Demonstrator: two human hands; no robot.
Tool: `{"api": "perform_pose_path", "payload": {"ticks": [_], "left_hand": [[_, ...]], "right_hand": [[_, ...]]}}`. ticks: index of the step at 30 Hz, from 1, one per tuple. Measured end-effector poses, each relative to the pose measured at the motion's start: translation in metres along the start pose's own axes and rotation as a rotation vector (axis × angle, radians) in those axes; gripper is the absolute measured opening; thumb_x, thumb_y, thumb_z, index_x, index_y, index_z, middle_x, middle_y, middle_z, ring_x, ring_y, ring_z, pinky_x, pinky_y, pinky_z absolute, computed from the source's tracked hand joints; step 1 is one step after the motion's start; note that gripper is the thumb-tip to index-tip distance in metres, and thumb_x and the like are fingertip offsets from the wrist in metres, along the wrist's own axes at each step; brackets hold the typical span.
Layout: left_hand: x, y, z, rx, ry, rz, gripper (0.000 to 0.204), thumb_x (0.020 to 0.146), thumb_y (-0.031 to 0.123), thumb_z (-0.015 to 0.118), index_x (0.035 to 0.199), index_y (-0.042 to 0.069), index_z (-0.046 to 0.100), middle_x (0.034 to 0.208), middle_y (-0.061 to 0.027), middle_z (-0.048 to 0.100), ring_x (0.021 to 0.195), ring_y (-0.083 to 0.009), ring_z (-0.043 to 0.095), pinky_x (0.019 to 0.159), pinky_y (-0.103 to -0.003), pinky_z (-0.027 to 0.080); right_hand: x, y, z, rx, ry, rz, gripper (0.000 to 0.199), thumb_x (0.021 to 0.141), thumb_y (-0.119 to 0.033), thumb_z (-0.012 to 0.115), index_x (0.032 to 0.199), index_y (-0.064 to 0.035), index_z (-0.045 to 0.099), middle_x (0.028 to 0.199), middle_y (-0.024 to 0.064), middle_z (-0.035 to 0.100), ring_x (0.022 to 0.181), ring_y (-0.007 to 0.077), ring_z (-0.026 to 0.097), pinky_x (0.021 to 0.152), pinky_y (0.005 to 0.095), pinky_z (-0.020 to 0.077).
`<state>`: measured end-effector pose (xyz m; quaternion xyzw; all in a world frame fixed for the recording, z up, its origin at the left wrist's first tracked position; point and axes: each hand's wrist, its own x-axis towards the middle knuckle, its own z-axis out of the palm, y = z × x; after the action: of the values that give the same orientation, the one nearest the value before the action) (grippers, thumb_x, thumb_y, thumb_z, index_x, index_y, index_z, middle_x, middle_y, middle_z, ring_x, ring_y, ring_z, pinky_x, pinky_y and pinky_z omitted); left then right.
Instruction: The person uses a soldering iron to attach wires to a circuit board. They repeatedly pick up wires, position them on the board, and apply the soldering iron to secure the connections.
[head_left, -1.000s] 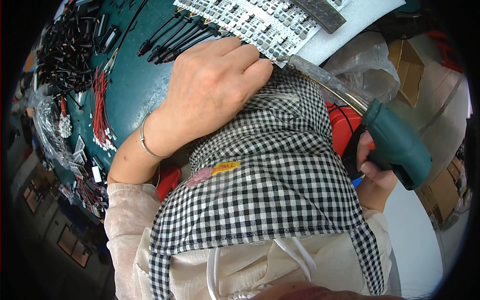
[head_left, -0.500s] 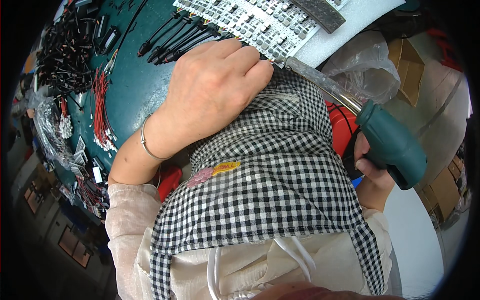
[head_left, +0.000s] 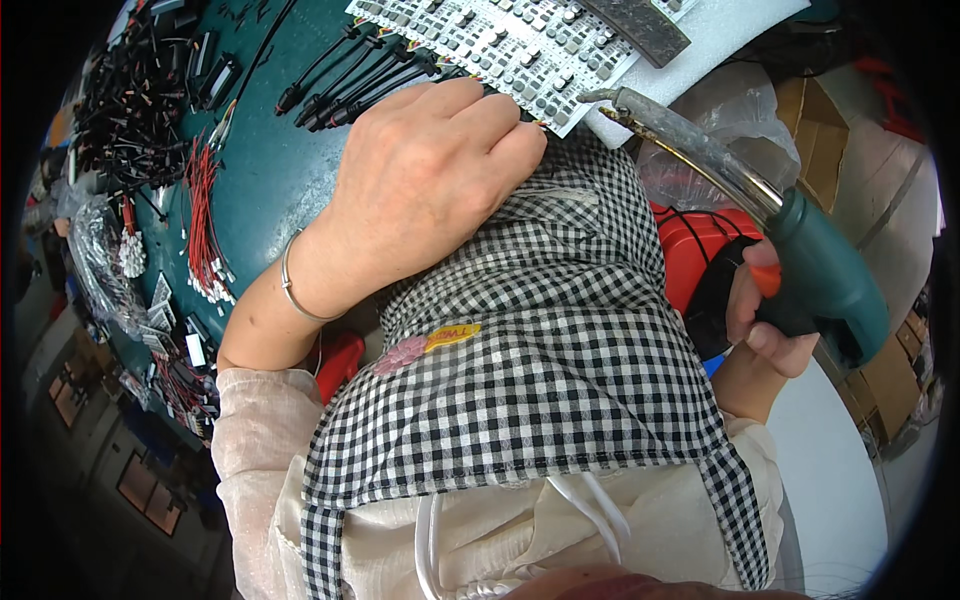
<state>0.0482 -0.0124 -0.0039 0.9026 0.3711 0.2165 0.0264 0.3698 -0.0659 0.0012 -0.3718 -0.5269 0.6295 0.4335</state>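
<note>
My left hand (head_left: 420,180) lies fingers curled at the near edge of a pale panel of small circuit boards (head_left: 520,45), its fingertips touching the panel's edge; I cannot see anything gripped in it. A thin silver bracelet (head_left: 292,290) circles that wrist. My right hand (head_left: 765,310) grips the teal handle of a soldering gun (head_left: 820,270), a finger on its orange trigger. The gun's long metal barrel (head_left: 690,140) points up-left, with its tip just off the panel's corner. A black-and-white checked apron (head_left: 560,340) covers my front.
The teal table top (head_left: 260,170) carries black-sleeved leads (head_left: 350,70), a bundle of red wires (head_left: 200,220) and a heap of black connectors (head_left: 130,110) at the left. White foam (head_left: 720,35) lies under the panel. A red box (head_left: 700,250) and cardboard boxes (head_left: 830,130) stand to the right.
The soldering gun's tip has crept slightly further up-left toward the panel corner. My left hand has stayed in place.
</note>
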Motion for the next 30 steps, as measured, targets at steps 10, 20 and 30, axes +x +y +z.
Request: {"api": "perform_pose_path", "payload": {"ticks": [10,20,30], "left_hand": [[-0.003,0.007,-0.012,-0.202,-0.169,-0.359,0.017,0.078,0.016,0.074,0.083,0.002,0.068,0.060,-0.0073,0.061,0.047,-0.0176,0.054,0.043,-0.028,0.041],[-0.008,0.002,0.000,-0.334,0.050,-0.398,0.011,0.072,0.012,0.076,0.074,0.004,0.068,0.060,-0.0081,0.061,0.051,-0.0228,0.059,0.047,-0.032,0.045],[-0.004,0.012,0.013,-0.278,0.156,-0.369,0.016,0.070,0.010,0.074,0.065,0.008,0.059,0.055,-0.0046,0.053,0.049,-0.0212,0.053,0.043,-0.033,0.040]], "right_hand": [[-0.002,0.003,-0.003,0.031,0.019,-0.039,0.065,0.069,-0.014,0.070,0.118,0.0178,0.043,0.059,0.0051,0.053,0.042,0.0116,0.048,0.038,0.0208,0.0373],[-0.009,0.007,-0.013,0.121,-0.001,-0.033,0.066,0.065,-0.012,0.080,0.118,0.0149,0.052,0.113,0.0225,0.062,0.050,0.0103,0.050,0.045,0.0197,0.0381],[0.002,0.004,-0.008,-0.026,-0.020,-0.102,0.062,0.069,-0.014,0.069,0.116,0.0179,0.045,0.058,0.0052,0.052,0.041,0.0115,0.047,0.038,0.0206,0.0369]]}}
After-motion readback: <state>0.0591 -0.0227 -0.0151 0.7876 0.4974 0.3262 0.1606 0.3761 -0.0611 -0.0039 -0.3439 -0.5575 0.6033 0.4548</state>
